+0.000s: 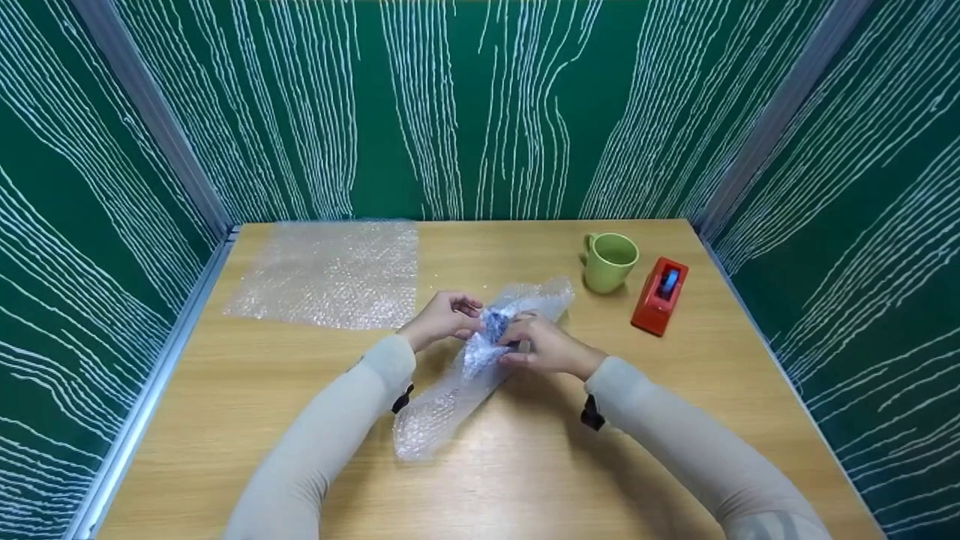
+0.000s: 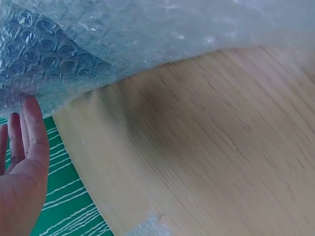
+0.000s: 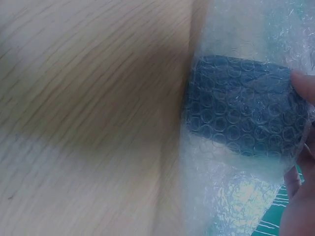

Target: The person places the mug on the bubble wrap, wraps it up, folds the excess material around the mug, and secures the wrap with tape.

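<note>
A strip of bubble wrap (image 1: 442, 412) runs diagonally across the table's middle, rolled around a dark blue, cup-like thing (image 3: 241, 105) that shows only through the bubbles. My left hand (image 1: 442, 321) is at its left side, and in the left wrist view the fairly straight fingers (image 2: 35, 120) touch the wrap's edge. From the right, my right hand (image 1: 547, 345) grips the wrapped blue thing, thumb (image 3: 304, 86) on one face and fingers round the other side. A small greyish patch shows by the right fingers; its kind is unclear.
A flat sheet of bubble wrap (image 1: 337, 274) lies at the back left of the wooden table (image 1: 247, 390). At the back right stand a green mug (image 1: 609, 262) and a red tape dispenser (image 1: 658, 300). Green walls with white lines (image 1: 517, 112) enclose the back and sides.
</note>
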A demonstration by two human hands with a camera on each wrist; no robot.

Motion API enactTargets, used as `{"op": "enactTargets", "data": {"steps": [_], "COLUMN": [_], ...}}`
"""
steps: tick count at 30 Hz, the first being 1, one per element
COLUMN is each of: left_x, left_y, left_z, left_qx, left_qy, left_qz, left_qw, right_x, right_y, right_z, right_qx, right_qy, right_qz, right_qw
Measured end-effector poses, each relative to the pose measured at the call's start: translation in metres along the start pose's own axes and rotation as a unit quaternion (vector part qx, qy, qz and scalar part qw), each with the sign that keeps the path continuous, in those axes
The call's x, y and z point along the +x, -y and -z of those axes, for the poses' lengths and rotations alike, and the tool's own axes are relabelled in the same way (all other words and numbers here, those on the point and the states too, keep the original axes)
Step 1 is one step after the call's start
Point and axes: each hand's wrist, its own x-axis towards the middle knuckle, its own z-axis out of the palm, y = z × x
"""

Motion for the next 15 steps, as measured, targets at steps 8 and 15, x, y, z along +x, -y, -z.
{"op": "enactTargets", "data": {"steps": [8,15], "left_x": [0.0022,0.0018], "left_y": [-0.0004,-0.0006], "left_z": [-0.0043,-0.0073], "left_qx": [0.038,0.036], "left_qy": [0.002,-0.016], "left_qz": [0.015,0.011], "left_qw": [0.9992,0.9992], "right_x": [0.0003,-0.0041], "right_y": [0.0002,-0.004], "right_z": [0.001,-0.0035], "right_qx": [-0.014,0.026], "right_qy": [0.011,-0.02], "right_qz": [-0.002,-0.004], "right_qw": [1.0,0.999]}}
